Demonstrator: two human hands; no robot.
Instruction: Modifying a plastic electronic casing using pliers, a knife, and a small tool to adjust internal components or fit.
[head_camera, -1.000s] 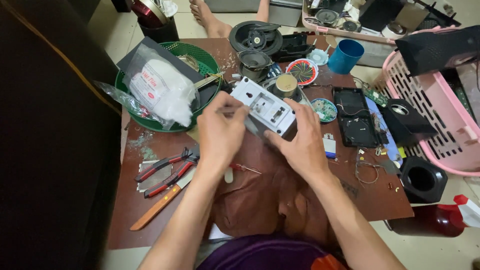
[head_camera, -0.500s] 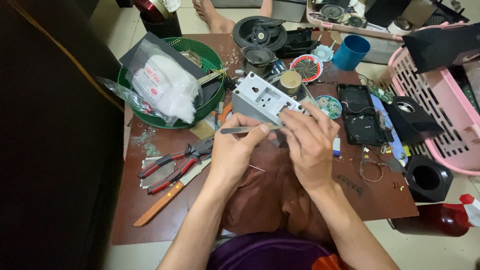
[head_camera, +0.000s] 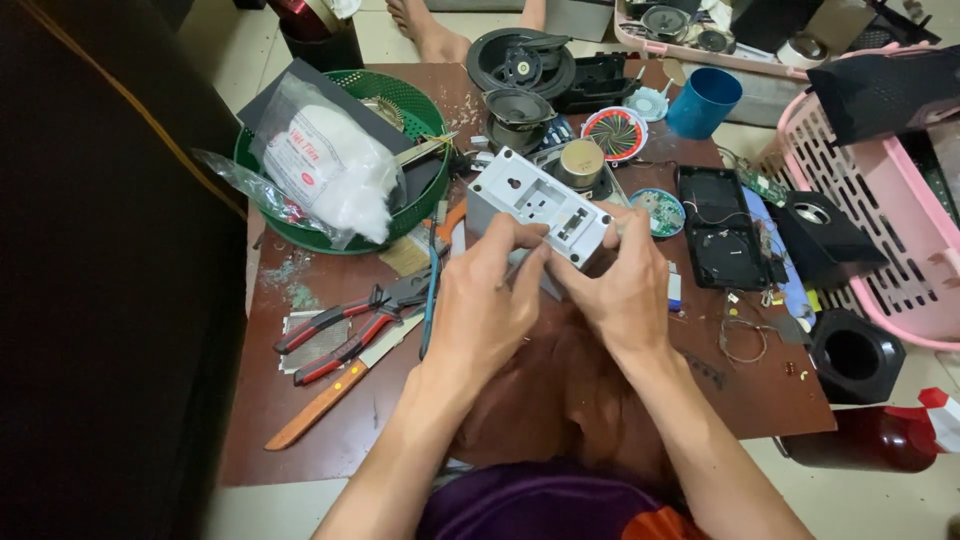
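Grey rectangular plastic box (head_camera: 537, 208): matt, smooth. Brown wooden bench (head_camera: 330, 420): dull, scuffed. Green plastic mesh basket (head_camera: 420, 110) w/ clear crinkly glossy plastic bag (head_camera: 330, 165). Red-handled metal pliers (head_camera: 345, 325): rubbery handles. Blue plastic cup (head_camera: 703, 102): smooth.

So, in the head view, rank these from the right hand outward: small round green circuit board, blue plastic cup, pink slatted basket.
From the right hand:
1. Small round green circuit board, just above it.
2. Blue plastic cup, farther up.
3. Pink slatted basket, far right.
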